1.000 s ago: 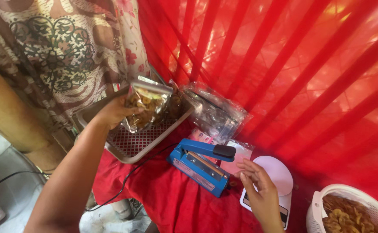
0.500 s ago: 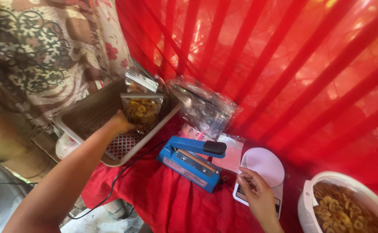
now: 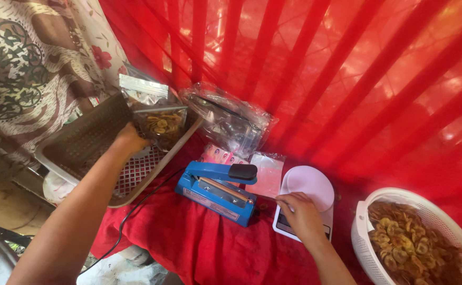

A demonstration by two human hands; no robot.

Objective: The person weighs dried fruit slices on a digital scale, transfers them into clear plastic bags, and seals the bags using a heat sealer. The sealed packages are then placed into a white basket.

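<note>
My left hand (image 3: 128,141) grips a clear sealed bag of fried chips (image 3: 161,126) and holds it upright over the far end of a grey perforated tray (image 3: 83,145). Another sealed bag (image 3: 142,89) stands behind it. My right hand (image 3: 300,214) rests on the near left corner of a small white kitchen scale (image 3: 310,192), fingers curled, holding nothing that I can see. A blue table-top heat sealer (image 3: 218,190) with a black knob sits between my hands on the red cloth (image 3: 204,248).
A white mesh basket (image 3: 368,248) full of loose chips sits at the right. A pile of clear empty bags (image 3: 231,124) lies behind the sealer, with a flat packet (image 3: 267,174) beside the scale. A black cord (image 3: 136,211) runs off the table's left edge. Red drapery hangs behind.
My left hand has carried the chip bag a little further over the tray. My right hand has settled onto the scale's corner. The view has swung right, and the basket shows more fully.
</note>
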